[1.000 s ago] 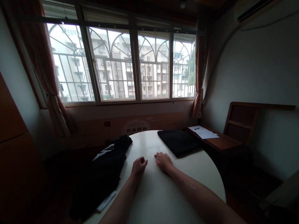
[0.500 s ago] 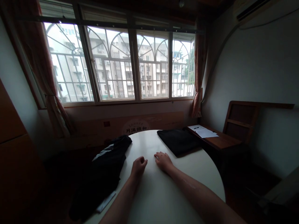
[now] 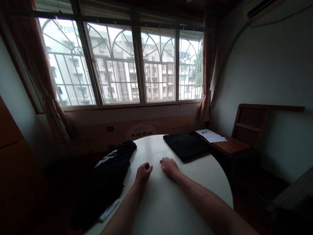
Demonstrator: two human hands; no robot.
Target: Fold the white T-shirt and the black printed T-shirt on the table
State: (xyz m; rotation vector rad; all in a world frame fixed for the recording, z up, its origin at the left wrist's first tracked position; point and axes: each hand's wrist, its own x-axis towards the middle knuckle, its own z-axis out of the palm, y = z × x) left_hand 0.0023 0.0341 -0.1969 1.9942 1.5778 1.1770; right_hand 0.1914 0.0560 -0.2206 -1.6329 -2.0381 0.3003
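Note:
My left hand [image 3: 143, 172] rests on the round white table [image 3: 171, 202] with its fingers curled into a loose fist, holding nothing. My right hand [image 3: 169, 166] lies palm down just beside it, fingers bent and slightly apart, also holding nothing. A dark garment with light stripes [image 3: 107, 179] hangs over the table's left edge, a short way left of my left hand. A neatly folded black garment [image 3: 186, 147] lies flat at the table's far right, beyond my right hand.
A wooden side table [image 3: 227, 147] with white papers [image 3: 211, 135] and a pen stands to the right, with a wooden frame [image 3: 254, 125] leaning on the wall behind it. A barred window [image 3: 122, 68] with curtains fills the far wall. A printed cardboard panel [image 3: 141, 130] leans below it.
The view has shifted slightly, so everything sits a little lower-left in the picture. Both hands stay where they were on the table.

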